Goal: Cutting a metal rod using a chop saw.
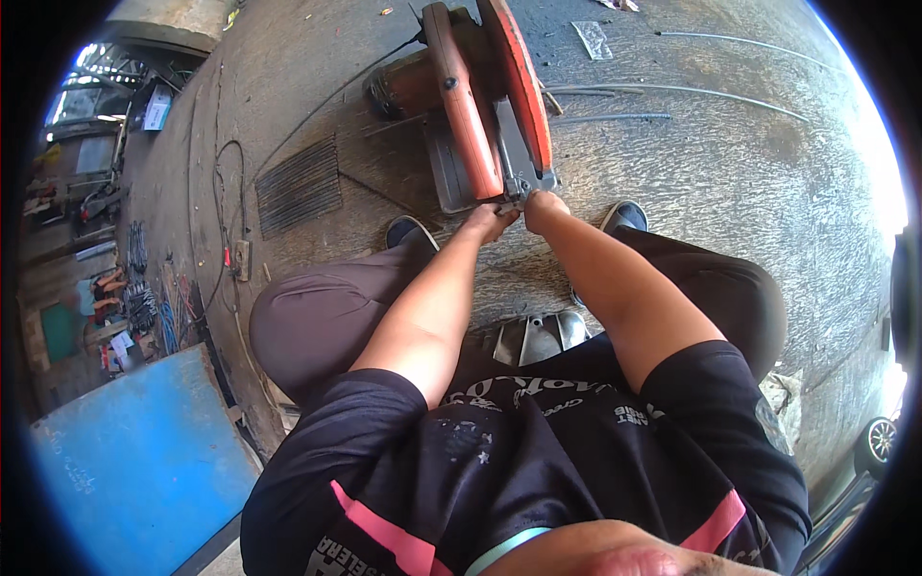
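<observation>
A red chop saw [471, 134] stands on the floor in front of me, its long red blade guard [523, 86] on the right side. At its near end is a small metal clamp [519, 185] with a rod running back from it. My left hand [490, 223] is closed at the near edge of the saw, just left of the clamp. Right beside it, my right hand [545, 210] is curled into a fist against the clamp's right side. The fingertips of both hands are mostly hidden, so what they grip cannot be made out.
A dark ribbed grate [300, 187] and cables lie left of the saw. Thin metal rods [615, 118] and a clear plastic wrapper [592, 40] are on the right. A blue panel [144, 461] fills the lower left. A grey metal piece [540, 338] sits between my legs.
</observation>
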Action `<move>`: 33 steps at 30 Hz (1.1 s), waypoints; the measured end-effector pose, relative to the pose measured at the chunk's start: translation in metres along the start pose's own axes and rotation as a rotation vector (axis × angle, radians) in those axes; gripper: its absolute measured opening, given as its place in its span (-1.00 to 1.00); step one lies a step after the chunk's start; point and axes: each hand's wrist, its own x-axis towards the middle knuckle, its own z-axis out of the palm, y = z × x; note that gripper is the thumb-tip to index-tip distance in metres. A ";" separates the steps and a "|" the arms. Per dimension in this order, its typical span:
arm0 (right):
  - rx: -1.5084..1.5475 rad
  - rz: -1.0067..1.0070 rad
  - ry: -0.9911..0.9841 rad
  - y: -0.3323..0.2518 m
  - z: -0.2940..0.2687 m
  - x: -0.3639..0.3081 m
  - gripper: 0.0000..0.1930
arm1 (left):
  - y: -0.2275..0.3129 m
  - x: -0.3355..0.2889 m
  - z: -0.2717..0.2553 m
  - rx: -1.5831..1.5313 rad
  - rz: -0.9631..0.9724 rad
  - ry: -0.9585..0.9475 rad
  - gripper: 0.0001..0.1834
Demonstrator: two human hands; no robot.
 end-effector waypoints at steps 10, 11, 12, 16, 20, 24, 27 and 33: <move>0.206 0.189 -0.004 0.002 0.003 0.017 -0.73 | -0.021 0.027 0.018 0.033 -0.032 0.085 -0.05; 0.200 0.176 0.000 -0.003 0.002 0.014 -0.73 | -0.031 0.033 0.021 0.026 -0.034 0.098 -0.05; 0.188 0.151 0.002 -0.019 -0.003 0.008 -0.73 | -0.054 0.040 0.022 -0.028 0.038 0.201 -0.06; 0.121 0.140 -0.012 0.003 0.005 0.013 -0.71 | -0.018 0.021 0.017 0.027 0.048 0.092 -0.15; -0.057 0.038 -0.041 0.025 0.011 0.021 -0.62 | -0.006 0.029 0.022 0.071 -0.011 0.090 -0.15; -0.320 -0.179 -0.286 -0.004 -0.035 -0.005 -0.64 | -0.016 0.018 0.022 0.030 -0.027 0.502 -0.23; -0.083 -0.174 -0.351 -0.004 -0.082 -0.038 -0.61 | 0.004 0.001 -0.009 -0.130 0.026 0.542 -0.35; -0.113 -0.296 -0.289 -0.020 -0.195 -0.110 -0.70 | 0.076 -0.065 -0.102 -0.369 0.196 0.592 -0.58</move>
